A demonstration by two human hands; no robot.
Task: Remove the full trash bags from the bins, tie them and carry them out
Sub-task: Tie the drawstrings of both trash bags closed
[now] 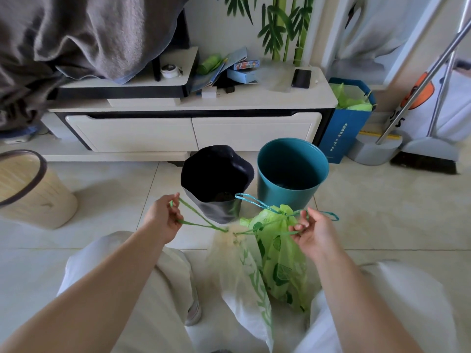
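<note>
White bag (244, 284) blurred; fingers (175, 212) pinch drawstring (198, 224).

A low white TV cabinet (193, 131) stands against the wall, with a black phone (301, 78) and small blue boxes (242, 72) on top. A grey blanket (76, 34) drapes over its left end, and a blue paper bag (342, 128) with a grey-handled broom (425, 159) stands at its right.
</note>
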